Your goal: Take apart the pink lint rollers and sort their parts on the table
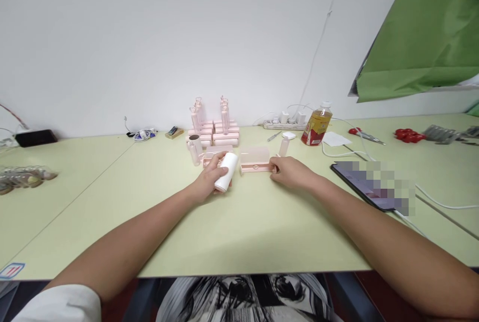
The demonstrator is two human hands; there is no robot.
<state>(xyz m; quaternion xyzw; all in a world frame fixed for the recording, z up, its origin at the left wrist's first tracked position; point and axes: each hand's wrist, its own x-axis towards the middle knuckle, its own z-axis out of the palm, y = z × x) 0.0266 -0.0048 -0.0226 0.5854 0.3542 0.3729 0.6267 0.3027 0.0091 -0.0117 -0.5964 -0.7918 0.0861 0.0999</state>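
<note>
My left hand (pixel 207 180) is closed round a smooth white roll (pixel 227 171), holding it tilted just above the table. Its core and far end cannot be made out. My right hand (pixel 294 172) grips the right end of an open pink case (pixel 249 168) lying on the table, with its translucent lid (pixel 254 154) raised at the back. Fingers hide that end of the case. Just behind my right hand stands a small pale bottle-like piece (pixel 284 147). Partly behind my left hand lies another pink case (pixel 220 149), next to an upright pink holder (pixel 195 152).
Stacked pink cases (pixel 226 140) and upright pink pieces (pixel 225 120) stand near the wall. A drink bottle (pixel 317 125), a power strip (pixel 284 125) and a small knife (pixel 274 136) are behind on the right. A phone (pixel 362 184) with a cable lies beside my right forearm.
</note>
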